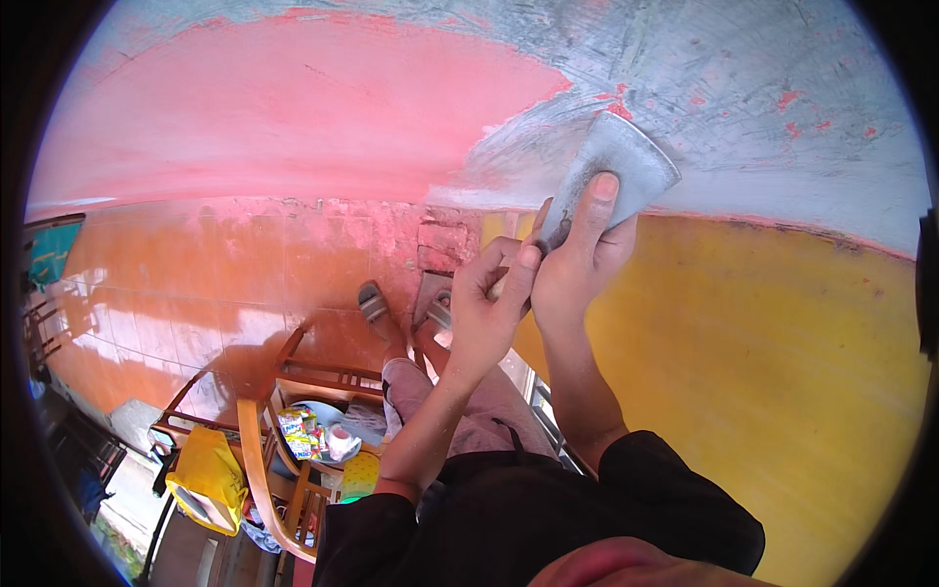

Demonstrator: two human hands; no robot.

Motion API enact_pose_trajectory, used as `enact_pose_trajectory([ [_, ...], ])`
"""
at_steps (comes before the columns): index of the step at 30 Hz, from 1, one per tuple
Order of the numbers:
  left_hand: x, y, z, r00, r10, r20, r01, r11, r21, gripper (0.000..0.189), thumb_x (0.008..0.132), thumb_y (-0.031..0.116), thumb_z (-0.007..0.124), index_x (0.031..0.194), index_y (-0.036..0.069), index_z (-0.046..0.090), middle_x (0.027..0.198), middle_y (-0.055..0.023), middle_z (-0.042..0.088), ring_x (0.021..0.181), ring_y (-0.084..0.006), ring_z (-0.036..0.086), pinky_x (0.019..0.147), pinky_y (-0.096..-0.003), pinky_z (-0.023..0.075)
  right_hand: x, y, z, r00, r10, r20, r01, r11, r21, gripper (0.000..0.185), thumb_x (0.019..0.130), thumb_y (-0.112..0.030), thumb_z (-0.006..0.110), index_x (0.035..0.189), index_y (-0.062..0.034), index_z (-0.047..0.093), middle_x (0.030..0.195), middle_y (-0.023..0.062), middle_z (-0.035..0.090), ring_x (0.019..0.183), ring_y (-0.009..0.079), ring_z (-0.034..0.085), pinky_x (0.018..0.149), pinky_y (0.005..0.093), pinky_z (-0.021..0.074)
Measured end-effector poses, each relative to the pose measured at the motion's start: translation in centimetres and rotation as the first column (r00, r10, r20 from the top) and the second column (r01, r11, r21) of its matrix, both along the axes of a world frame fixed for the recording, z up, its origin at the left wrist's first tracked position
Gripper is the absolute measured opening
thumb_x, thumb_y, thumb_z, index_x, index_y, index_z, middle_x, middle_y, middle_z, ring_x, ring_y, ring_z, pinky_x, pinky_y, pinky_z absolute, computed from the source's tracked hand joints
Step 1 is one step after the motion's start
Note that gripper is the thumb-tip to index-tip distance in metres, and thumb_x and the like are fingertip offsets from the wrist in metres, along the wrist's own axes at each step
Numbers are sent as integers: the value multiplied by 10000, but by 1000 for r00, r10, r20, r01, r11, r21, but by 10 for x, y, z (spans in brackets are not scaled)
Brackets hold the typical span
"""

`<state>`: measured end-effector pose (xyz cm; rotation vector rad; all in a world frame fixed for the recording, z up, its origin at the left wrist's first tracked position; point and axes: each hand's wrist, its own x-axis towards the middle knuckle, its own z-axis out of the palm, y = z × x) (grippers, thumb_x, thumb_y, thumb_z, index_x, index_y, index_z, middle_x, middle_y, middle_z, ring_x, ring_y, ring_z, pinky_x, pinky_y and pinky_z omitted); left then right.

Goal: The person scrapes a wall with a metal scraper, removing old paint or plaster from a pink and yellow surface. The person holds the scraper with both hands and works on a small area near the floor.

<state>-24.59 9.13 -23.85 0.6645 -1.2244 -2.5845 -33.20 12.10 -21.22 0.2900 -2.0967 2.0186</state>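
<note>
A wide metal scraper point(632, 150) is in both my hands, its flared blade slanting up and to the right against the wall. My right hand point(583, 246) grips the blade's narrow part, with the thumb lying flat on the metal. Lower down, my left hand point(493, 293) closes around the handle, which the fingers mostly cover. Beyond the blade spreads a scraped grey-blue wall surface point(763, 139) with small pink flecks. To its left is a patch of pink paint point(308, 110) with a ragged edge near the blade's tip.
A yellow wall panel point(733, 352) fills the right side. Orange floor tiles point(257, 257) carry pinkish dust near the wall. Behind me on the left stands a wooden chair point(253, 447), near a tray point(345, 418) of packets and a yellow bag point(209, 469).
</note>
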Motion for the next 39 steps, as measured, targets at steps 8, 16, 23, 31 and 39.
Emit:
enact_pose_trajectory([
  [8,-15,-2,19,990,92,-111,-109,982,-154,257,986,249,595,932,0,629,665,18,595,589,-10,509,499,-180,348,-1,1,38,993,53,104,-62,994,87,469,1031,-422,429,832,-5,508,575,13,488,488,114,489,451,290,364],
  [16,-7,15,1,1000,1,5,-1,1000,12,249,991,247,585,914,15,629,588,48,541,501,-2,416,456,-195,264,-1,11,9,997,0,83,-8,996,89,423,1028,-420,456,828,-47,442,555,6,454,413,72,429,389,233,310],
  [23,-5,15,-11,1000,-12,-3,12,998,59,266,995,270,578,933,15,622,586,41,531,501,-5,412,458,-201,279,3,18,-4,996,34,80,-41,996,78,400,1034,-387,455,838,-39,459,569,18,473,412,76,433,382,239,310],
  [31,-7,21,-31,999,-14,-46,15,1000,17,295,1005,301,558,931,20,611,600,35,538,514,-8,434,463,-197,297,2,29,-28,991,-9,130,-6,993,115,425,1026,-370,478,871,19,551,714,15,536,640,86,487,559,270,385],
  [39,-13,14,-37,1000,-6,-29,3,994,-109,259,999,265,569,934,20,623,623,33,564,535,-5,460,473,-189,306,-6,23,-33,996,-3,85,0,999,39,445,1020,-390,486,932,41,555,736,32,544,650,111,498,581,281,404],
])
